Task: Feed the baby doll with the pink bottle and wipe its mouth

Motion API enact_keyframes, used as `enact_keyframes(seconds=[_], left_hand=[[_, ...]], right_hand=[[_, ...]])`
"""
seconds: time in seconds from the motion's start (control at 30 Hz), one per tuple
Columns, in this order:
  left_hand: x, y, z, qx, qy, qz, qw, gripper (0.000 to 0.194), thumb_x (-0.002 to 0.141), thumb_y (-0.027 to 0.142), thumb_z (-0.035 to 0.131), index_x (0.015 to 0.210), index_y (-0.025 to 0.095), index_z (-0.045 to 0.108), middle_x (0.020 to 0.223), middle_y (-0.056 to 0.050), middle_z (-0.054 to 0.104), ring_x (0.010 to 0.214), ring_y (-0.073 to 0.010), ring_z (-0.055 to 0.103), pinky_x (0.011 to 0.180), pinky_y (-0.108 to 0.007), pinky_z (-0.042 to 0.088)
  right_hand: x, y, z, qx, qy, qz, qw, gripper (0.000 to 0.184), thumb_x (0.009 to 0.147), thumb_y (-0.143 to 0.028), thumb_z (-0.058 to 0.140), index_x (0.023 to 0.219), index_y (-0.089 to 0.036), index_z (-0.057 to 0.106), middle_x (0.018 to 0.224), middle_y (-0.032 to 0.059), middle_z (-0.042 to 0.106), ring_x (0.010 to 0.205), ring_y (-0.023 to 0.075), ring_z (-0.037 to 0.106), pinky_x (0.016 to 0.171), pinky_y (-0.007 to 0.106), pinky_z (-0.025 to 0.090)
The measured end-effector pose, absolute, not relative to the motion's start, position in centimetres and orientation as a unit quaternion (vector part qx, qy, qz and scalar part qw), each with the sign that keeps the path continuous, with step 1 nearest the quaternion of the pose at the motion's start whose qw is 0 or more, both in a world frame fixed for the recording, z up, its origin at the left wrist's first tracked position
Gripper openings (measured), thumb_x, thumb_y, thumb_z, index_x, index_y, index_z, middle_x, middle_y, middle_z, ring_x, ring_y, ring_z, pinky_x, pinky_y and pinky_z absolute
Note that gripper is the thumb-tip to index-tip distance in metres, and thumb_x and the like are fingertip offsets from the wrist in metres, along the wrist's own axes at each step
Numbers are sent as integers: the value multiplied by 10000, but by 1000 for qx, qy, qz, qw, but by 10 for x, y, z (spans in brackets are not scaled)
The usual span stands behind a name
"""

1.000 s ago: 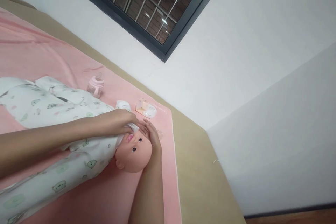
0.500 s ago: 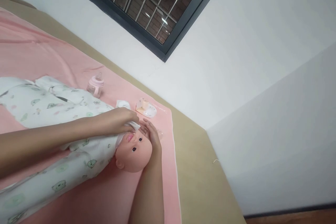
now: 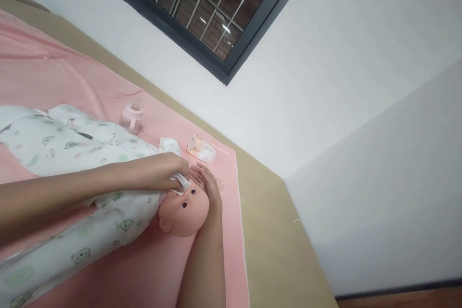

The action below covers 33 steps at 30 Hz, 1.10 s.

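Readable text: none. Blanket (image 3: 231, 211): row of small white marks (image 3: 219, 148), illegible, at one o'clock from doll's head (image 3: 184, 217).

Pretty cramped at the doll's head (image 3: 184, 214) tbh, with the left hand (image 3: 168, 168) and a white tissue (image 3: 182, 184) over the lower face, the left forearm (image 3: 72, 188) across the printed outfit (image 3: 126, 224), and the right hand (image 3: 207, 185) plus right forearm (image 3: 206, 262) walling off the other side. Could easily come in from below, over the open wedge of pink blanket (image 3: 155, 264) between outfit and right forearm, or go along the wide tan surface (image 3: 274, 231) past the blanket's edge. Up top, gotta dodge the upright bottle (image 3: 132, 118), white bundle (image 3: 169, 145) and packet (image 3: 202, 149), with only a narrow gap from packet to right fingertips.
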State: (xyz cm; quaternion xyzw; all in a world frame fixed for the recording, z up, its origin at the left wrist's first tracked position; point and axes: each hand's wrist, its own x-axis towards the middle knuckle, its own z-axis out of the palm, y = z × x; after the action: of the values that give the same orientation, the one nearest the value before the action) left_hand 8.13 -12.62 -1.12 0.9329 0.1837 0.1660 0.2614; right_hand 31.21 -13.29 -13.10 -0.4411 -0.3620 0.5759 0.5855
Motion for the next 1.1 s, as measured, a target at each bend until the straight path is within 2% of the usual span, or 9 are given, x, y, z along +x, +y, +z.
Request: enact_keyframes(seconds=[0.17, 0.3, 0.47, 0.57, 0.63, 0.73, 0.8, 0.93, 1.1], left_hand=[[84, -126, -12, 937, 191, 189, 225, 180, 689, 87, 509, 709, 174, 665, 762, -13, 650, 711, -158, 585, 630, -221, 379], [87, -126, -15, 937, 190, 208, 205, 230, 685, 92, 475, 761, 183, 672, 792, -17, 654, 718, -160, 593, 638, -224, 384], [87, -121, -18, 934, 195, 213, 211, 199, 724, 166, 479, 778, 190, 669, 818, -32, 661, 757, -180, 602, 650, -232, 398], [85, -116, -18, 928, 230, 202, 215, 166, 749, 232, 488, 758, 179, 645, 826, -42, 667, 783, -200, 605, 662, -245, 408], [82, -113, -15, 921, 254, 198, 221, 192, 756, 265, 495, 862, 195, 640, 871, -32, 672, 813, -207, 610, 678, -253, 413], [78, -112, -9, 906, 305, 189, 226, 373, 739, 306, 530, 1103, 233, 567, 934, -27, 667, 851, -229, 614, 683, -267, 418], [77, -112, -5, 898, 334, 182, 220, 476, 725, 303, 538, 1195, 237, 497, 937, -35, 664, 855, -244, 617, 678, -274, 422], [75, -113, -3, 891, 338, 202, 228, 540, 713, 315, 550, 1231, 221, 429, 1021, -68, 652, 934, -256, 617, 739, -290, 440], [75, -111, -6, 882, 331, 222, 253, 575, 711, 411, 576, 1230, 228, 409, 1022, -74, 645, 910, -260, 629, 748, -301, 448]], right_hand=[[314, -131, -133, -430, -367, 579, 588, 363, 747, -358, 675, 1066, -200, 601, 1097, 71, 665, 1027, 208, 633, 1027, 402, 426], [315, -130, -134, -427, -371, 579, 587, 373, 739, -359, 677, 1068, -199, 604, 1087, 70, 668, 1019, 204, 635, 1014, 395, 438], [313, -132, -131, -430, -368, 581, 585, 386, 732, -375, 683, 1068, -204, 599, 1086, 65, 665, 1015, 202, 632, 1010, 392, 441], [310, -136, -117, -433, -383, 570, 583, 330, 719, -374, 702, 989, -202, 628, 1097, 61, 657, 1032, 202, 619, 994, 380, 452], [309, -140, -99, -421, -415, 567, 574, 275, 719, -393, 703, 912, -205, 649, 1114, 52, 647, 1051, 203, 605, 989, 384, 452], [306, -151, -63, -395, -496, 563, 529, 259, 732, -446, 682, 857, -219, 668, 1177, 46, 621, 1102, 213, 574, 994, 401, 443], [301, -161, -37, -393, -568, 547, 473, 279, 763, -473, 644, 883, -225, 688, 1242, 53, 583, 1165, 226, 531, 999, 410, 435], [283, -176, 1, -421, -693, 475, 342, 294, 837, -444, 564, 1005, -244, 699, 1257, 50, 564, 1219, 211, 481, 1020, 390, 414], [267, -180, 12, -461, -715, 421, 314, 316, 837, -457, 556, 1039, -254, 692, 1128, 35, 633, 1108, 180, 547, 1011, 361, 412]])
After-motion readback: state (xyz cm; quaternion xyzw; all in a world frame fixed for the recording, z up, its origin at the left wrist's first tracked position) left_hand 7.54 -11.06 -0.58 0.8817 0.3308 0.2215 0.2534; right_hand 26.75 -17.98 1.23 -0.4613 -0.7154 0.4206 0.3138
